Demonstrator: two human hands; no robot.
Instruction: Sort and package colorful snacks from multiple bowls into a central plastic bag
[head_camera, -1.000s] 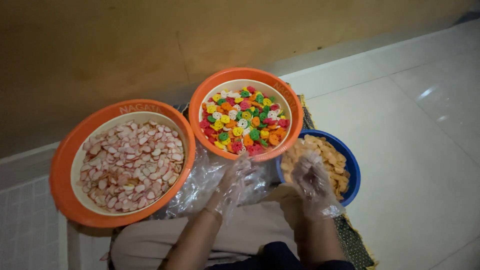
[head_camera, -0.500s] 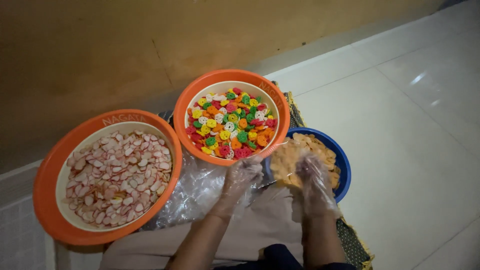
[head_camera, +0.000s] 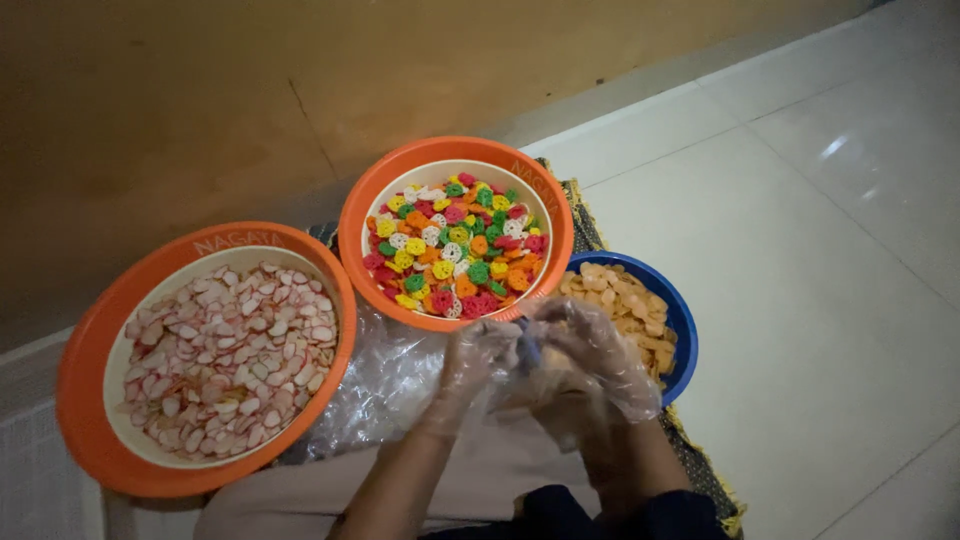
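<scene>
Both of my hands wear thin clear plastic gloves. My left hand (head_camera: 478, 357) and my right hand (head_camera: 592, 358) meet in front of my lap, fingers curled around a small clear plastic bag (head_camera: 532, 388) that shows a tan tint inside. Just beyond them stands an orange bowl (head_camera: 352, 232) of small round crackers in red, green, yellow, orange and white. A blue bowl (head_camera: 686, 332) of tan crackers sits right of my right hand. A larger orange bowl (head_camera: 84, 335) of pink and white crackers lies to the left.
A heap of clear plastic bags (head_camera: 385, 385) lies between the two orange bowls and my lap. The bowls rest on a dark woven mat (head_camera: 702, 472). A brown wall (head_camera: 200, 100) runs behind; white floor tiles (head_camera: 800, 250) spread to the right.
My right hand has left the blue bowl and come left to meet my left hand over the small bag. The view has shifted slightly, so the bowls sit further left.
</scene>
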